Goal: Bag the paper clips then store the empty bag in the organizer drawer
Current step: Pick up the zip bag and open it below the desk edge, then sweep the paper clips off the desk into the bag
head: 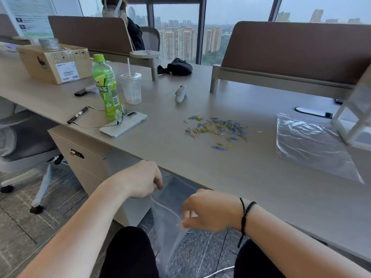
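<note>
desk [200, 93] matt, smooth, wood-look laminate. paper clips [217, 128] glossy, coated blue and yellow. bag [313, 145] by right edge: clear crinkled glossy plastic. bottle [105, 87] green shiny plastic. box [54, 61] matt cardboard.

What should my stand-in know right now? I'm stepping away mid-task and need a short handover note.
Left hand and right hand each pinch the mouth of a clear bag held below the desk edge.
Paper clips lie scattered on the desk; none visibly bagged.
Second clear bag lies flat on the right, beside the white organizer.
Left: bag the clips, store the empty bag in a drawer.
</note>
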A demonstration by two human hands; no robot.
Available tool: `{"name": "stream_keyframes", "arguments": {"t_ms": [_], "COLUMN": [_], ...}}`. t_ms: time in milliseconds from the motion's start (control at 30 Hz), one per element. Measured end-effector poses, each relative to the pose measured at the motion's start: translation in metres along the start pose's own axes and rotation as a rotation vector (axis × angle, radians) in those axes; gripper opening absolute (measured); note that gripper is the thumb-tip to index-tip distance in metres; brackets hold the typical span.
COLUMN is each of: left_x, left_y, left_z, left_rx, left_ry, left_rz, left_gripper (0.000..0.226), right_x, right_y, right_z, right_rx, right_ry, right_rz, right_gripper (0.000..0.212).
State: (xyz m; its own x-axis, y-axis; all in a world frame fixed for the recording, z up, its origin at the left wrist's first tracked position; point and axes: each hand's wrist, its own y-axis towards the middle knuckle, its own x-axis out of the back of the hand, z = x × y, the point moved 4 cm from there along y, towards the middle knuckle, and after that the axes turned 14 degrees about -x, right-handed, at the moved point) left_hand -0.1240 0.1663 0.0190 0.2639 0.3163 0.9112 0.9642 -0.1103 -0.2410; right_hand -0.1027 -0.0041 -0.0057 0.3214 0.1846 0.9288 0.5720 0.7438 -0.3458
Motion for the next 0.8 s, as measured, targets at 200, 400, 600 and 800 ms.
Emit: {"name": "stream_keyframes", "arguments": {"t_ms": [200, 400, 600, 800], "left_x": [-0.009, -0.013, -0.015, -0.013], "left_y": [0.009, -0.001, 0.003, 0.008], "left_z": [0.000, 0.004, 0.000, -0.008], "left_rx": [-0.060, -0.022, -0.083, -0.133], "left_ry": [-0.088, -0.074, -0.015, -0.049], "left_rz": [-0.002, 0.075, -0.040, -0.100], "left_gripper": [0.018, 0.059, 0.008, 0.008], "right_x": [-0.006, 0.004, 0.009, 0.041], "right_y": [-0.004, -0.016, -0.027, -0.039], "right_z": [-0.002, 0.001, -0.004, -0.037], "right_rx": [0.008, 0.010, 0.050, 0.025], "right_ry": [-0.245, -0.288, -0.332, 0.278], "right_rz": [-0.132, -0.167, -0.160, -0.260], "right_gripper": [0.013, 0.013, 0.014, 0.020]}}
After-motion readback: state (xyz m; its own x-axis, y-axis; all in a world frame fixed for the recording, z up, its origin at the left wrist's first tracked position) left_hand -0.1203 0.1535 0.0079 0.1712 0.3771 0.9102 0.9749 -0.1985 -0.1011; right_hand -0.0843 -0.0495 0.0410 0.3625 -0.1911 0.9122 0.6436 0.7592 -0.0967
